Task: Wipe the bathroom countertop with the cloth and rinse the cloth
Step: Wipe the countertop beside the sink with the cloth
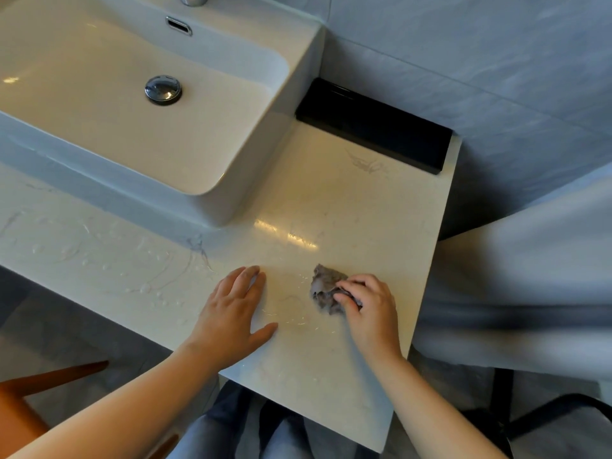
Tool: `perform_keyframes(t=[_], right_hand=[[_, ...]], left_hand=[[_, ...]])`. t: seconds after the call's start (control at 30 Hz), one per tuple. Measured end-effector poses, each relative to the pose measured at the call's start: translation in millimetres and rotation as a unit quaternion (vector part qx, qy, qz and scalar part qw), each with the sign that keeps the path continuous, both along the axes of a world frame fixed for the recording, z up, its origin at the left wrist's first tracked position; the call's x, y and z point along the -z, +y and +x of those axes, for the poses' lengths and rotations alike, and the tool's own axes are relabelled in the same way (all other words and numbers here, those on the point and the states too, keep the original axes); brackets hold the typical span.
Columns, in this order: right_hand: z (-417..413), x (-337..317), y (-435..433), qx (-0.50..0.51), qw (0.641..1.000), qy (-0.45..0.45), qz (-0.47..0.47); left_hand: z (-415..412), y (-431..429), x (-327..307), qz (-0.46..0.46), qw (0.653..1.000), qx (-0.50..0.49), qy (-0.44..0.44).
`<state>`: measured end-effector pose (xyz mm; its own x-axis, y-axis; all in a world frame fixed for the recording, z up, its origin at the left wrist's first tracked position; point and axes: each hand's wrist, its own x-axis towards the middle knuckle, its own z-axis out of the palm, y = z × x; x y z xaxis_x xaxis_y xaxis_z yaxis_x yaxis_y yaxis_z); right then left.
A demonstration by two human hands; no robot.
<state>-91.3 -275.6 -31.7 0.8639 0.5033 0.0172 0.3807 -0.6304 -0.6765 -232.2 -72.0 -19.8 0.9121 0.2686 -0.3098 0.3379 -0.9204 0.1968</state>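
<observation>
cloth [326,288] under right hand [371,309] (bunched), on countertop [347,207]

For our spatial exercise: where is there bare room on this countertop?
Bare: countertop between the black box and the cloth; also the droplet-covered strip before the sink. Crowded: the near edge, where left hand rests, right hand grips cloth.

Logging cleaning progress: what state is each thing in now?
cloth: bunched, on the countertop.
countertop: droplets across its left part.
right hand: fingers curled on the cloth.
left hand: open, flat on the countertop.
sink: no pooled water visible.
</observation>
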Motion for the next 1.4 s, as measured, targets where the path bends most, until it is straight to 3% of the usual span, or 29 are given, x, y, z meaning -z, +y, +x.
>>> perform_keyframes(t=[0.13,0.27,0.43,0.57,0.9,1.03,1.1,1.2,1.4], right_hand=[[25,-22,-1,0.039,0.998,0.025,0.046],[97,-33,9,0.072,0.996,-0.034,0.027],[151,-6,6,0.083,0.996,-0.032,-0.033],[130,9,5,0.135,0.990,-0.027,-0.008],[15,7,-34,0.043,0.999,-0.021,0.014],[-4,1,-44,0.026,0.998,0.041,0.026],[-2,-6,-47,0.053,0.995,0.066,0.053],[26,-22,-45,0.109,0.990,0.031,0.078],[99,-11,-43,0.127,0.992,-0.015,0.015]], left_hand=[[1,-1,-1,-0.006,1.000,-0.006,-0.006],[0,-1,1,-0.003,1.000,-0.007,-0.009],[1,-2,1,0.003,1.000,-0.009,-0.009],[1,-3,1,0.008,1.000,-0.009,-0.012],[1,-9,-6,0.001,1.000,-0.012,-0.010],[-8,-25,-7,-0.011,0.999,0.031,-0.026],[-14,-32,-6,-0.019,0.999,0.036,-0.019],[-21,-34,-2,-0.018,0.999,0.034,-0.009],[-22,-35,0,-0.020,0.999,0.026,-0.011]])
